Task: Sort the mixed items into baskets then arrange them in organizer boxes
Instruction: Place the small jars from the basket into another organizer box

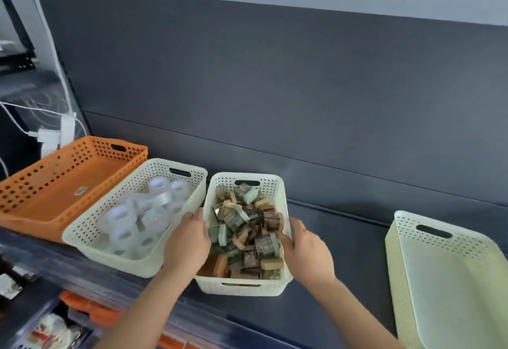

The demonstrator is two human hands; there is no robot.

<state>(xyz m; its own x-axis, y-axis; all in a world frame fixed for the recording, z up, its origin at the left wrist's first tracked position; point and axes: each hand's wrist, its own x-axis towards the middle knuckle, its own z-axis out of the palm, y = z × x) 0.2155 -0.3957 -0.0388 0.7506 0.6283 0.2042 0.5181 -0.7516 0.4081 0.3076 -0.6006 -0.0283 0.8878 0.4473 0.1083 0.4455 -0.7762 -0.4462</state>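
Both hands are on the middle white basket (272, 186), which sits on the dark ledge (343, 238) at about 6 o'clock in view. The left hand (188, 241) clamps its left long wall with the thumb hooked over the rim. The right hand (308, 252) clamps the right long wall with its fingers curled over the rim and into the load. The two-sided hold makes sense: the basket is heaped, so a grip on the long walls keeps it level for a lift or slide, likely toward unloading. It holds patterned tape rolls (247, 227) in brown, green and tan, piled too thick to count; my guess is well over twenty. Taking that basket as dial centre, a second white basket (110, 258) sits at 9 o'clock, just beside it. It holds clear tape rolls (121, 214), roughly seven or eight, though blur makes the count soft. Past it at 10 o'clock is the orange basket (55, 173), with nothing showing inside but a small label. At 3 o'clock and well apart is a pale yellow basket (393, 266), which looks bare inside. That makes four baskets: two white, one orange, one pale yellow. One kind of roll per basket suggests sorting is about done and arranging comes next. At 7 o'clock, below the ledge, a clear box (90, 285) shows orange pieces inside; it is probably an organizer, but it is blurred. A power strip (67, 126) with white cables is at far 10 o'clock.
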